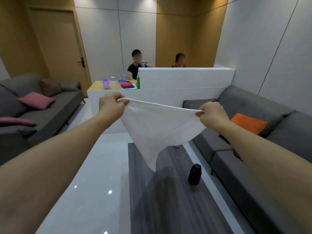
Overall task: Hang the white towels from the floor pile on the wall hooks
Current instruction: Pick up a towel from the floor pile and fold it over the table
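A white towel (158,127) is stretched in the air in front of me, its top edge taut and its lower part hanging to a point above the dark table. My left hand (112,105) pinches the towel's upper left corner. My right hand (211,114) pinches the upper right corner. Both arms reach forward at about chest height. No floor pile and no wall hooks are in view.
A dark wood coffee table (168,191) with a black bottle (195,174) stands below the towel. Grey sofas flank it: left sofa (42,115) with pink cushions, right sofa (253,149) with an orange cushion (249,123). Two people sit behind a white counter (177,81). A door (59,44) is far left.
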{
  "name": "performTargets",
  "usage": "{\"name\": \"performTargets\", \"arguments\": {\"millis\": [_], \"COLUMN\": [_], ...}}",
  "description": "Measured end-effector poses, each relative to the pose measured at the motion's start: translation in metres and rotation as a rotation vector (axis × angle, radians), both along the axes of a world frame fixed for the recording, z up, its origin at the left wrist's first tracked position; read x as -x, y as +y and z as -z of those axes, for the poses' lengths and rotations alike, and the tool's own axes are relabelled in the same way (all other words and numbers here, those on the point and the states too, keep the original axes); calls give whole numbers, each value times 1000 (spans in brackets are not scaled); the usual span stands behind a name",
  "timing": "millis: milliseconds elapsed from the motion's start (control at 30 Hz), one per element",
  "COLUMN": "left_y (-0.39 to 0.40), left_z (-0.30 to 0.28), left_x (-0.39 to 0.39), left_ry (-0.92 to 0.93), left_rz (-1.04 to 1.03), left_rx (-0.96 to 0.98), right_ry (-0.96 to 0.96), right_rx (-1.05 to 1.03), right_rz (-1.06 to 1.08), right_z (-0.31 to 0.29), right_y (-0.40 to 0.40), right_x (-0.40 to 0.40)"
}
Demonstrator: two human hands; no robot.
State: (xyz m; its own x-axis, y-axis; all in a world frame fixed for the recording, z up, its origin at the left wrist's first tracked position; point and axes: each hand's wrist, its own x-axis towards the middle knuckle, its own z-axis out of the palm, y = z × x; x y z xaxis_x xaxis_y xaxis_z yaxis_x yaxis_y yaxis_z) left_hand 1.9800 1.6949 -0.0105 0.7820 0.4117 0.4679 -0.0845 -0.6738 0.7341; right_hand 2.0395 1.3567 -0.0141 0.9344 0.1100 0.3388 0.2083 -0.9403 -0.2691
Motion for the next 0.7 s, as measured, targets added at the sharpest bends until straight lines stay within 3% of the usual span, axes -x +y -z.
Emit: {"name": "performTargets", "arguments": {"millis": [300,700], "left_y": [49,130], "left_z": [-4,25], "left_x": [-100,-253], "left_ry": [-13,111], "left_rz": [-49,-56], "left_rx": [-18,41], "right_ry": [-5,50], "right_rx": [-8,1], "right_rz": [-44,5], "right_z": [-7,16], "right_y": [48,130], "right_x": [-116,-257]}}
